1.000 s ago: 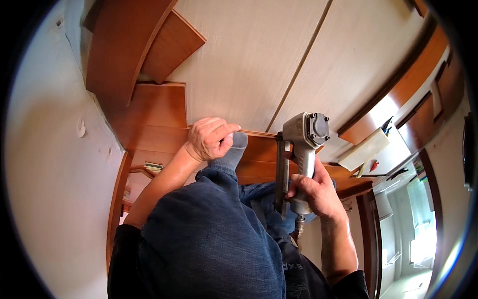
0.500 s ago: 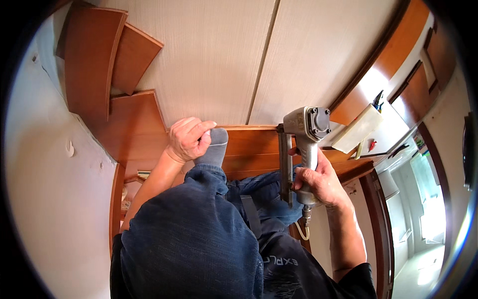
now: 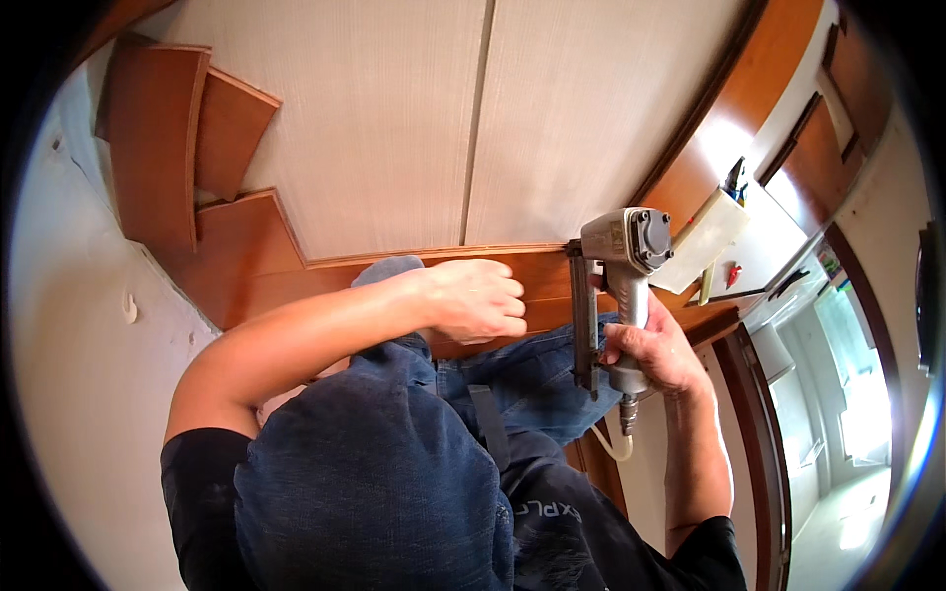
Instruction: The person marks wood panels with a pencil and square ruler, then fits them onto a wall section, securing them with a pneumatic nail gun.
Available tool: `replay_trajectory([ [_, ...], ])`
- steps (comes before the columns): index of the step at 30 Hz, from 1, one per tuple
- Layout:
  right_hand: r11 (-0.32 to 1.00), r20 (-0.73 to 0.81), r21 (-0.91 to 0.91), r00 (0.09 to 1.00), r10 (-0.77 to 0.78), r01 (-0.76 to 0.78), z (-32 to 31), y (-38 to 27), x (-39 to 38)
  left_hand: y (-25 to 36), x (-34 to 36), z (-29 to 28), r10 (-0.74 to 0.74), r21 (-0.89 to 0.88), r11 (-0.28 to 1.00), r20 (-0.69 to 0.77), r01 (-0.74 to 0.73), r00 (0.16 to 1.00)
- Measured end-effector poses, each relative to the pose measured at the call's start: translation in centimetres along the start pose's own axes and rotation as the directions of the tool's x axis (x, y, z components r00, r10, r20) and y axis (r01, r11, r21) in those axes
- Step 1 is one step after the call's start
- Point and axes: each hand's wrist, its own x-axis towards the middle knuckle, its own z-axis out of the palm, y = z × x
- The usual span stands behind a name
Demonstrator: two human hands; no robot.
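Note:
My right hand (image 3: 664, 347) grips a grey metal air nail gun (image 3: 628, 295) by its handle, held upright. Its long dark magazine stands to the left of the handle, and a pale hose leads from the fitting at its base. My left hand (image 3: 476, 299) is curled with its back to the view, over a reddish-brown wood board (image 3: 548, 279) just left of the nail gun and apart from it. Whatever its fingers may hold is hidden. My left forearm crosses my sock-covered foot (image 3: 390, 268) and jeans.
Pale wood-grain panels (image 3: 384, 128) with a dark seam lie ahead. Cut brown boards (image 3: 153, 148) lean at the left by a white wall (image 3: 89, 364). Beyond the nail gun are a pale block (image 3: 703, 242), pliers (image 3: 736, 180) and a small red item (image 3: 734, 275). A doorway opens at right.
My left hand has moved right from beside my foot toward the nail gun, with the forearm swinging across. The view has shifted; my right hand still holds the nail gun.

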Motion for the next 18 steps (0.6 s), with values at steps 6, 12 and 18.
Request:
replay_trajectory([
  [6, 1.0, 0.038, 0.011, 0.999, 0.007, -0.007, -1.3, -0.1, 0.0, -2.4, 2.9, 3.0, 0.002, 0.05, 0.999, 0.147, -0.009, 0.989],
  [12, 0.927, -0.191, 0.335, 0.976, -0.106, 0.166, -3.2, 4.5, -3.7, -2.3, 2.9, 3.7, -0.097, -0.004, 0.995, 0.093, 0.098, 0.991],
  [18, 0.295, -0.236, 0.913, 0.955, -0.181, 0.281, -4.5, 10.5, -3.5, -2.8, 5.6, 1.9, 0.001, 0.086, 0.996, 0.322, -0.03, 0.947],
])
